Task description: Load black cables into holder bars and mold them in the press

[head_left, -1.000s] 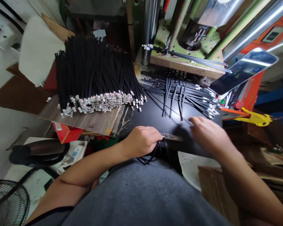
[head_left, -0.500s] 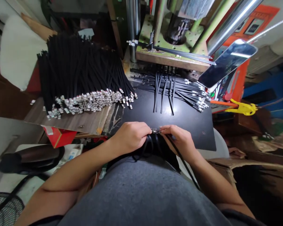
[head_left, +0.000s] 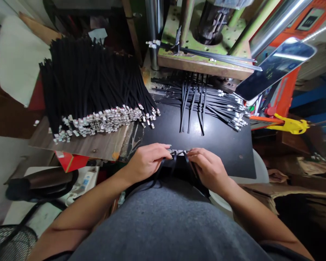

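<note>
My left hand [head_left: 149,161] and my right hand [head_left: 208,166] face each other at the near edge of the black work surface. Between their fingertips is a short row of silver connector ends [head_left: 178,153] on black flat cables [head_left: 174,165], which hang towards my lap. Both hands pinch at the ends of this row, thumbs and fingers closed. The exact grip is partly hidden behind the fingers. On the surface ahead lies a loose bunch of similar black cables [head_left: 214,103], their silver ends pointing right, with a few laid across them.
A large stack of black cables [head_left: 89,79] sits on a wooden board [head_left: 97,145] at left. Ahead stands a press with a green plate [head_left: 171,27]; a phone [head_left: 277,69] leans at its right. Yellow-handled pliers [head_left: 290,125] and an open cardboard box [head_left: 258,188] are at right.
My hands have moved slightly apart, and more connector ends now show in a row between them. The view has shifted a little.
</note>
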Demonstrator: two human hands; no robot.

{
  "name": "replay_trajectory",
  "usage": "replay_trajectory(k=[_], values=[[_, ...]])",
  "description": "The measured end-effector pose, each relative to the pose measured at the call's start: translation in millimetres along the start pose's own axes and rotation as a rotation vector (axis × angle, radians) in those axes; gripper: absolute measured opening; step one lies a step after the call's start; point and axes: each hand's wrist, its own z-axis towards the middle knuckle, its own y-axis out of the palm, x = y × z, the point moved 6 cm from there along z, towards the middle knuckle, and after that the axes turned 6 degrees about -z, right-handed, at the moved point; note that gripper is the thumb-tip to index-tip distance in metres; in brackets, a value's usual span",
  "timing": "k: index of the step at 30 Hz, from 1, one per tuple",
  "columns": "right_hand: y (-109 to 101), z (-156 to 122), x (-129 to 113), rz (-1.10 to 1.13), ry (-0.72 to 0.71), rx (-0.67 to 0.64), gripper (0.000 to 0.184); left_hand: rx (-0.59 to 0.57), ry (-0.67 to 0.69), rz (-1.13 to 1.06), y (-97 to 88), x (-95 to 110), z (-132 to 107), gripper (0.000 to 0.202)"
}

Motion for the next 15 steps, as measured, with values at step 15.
replay_trajectory(k=[15], values=[[-1.6,16.0,7.9,0.032,0.162,-0.210,0.014,-0.199,-0.252,0.062,10.5,-5.3,23.3,0.021]])
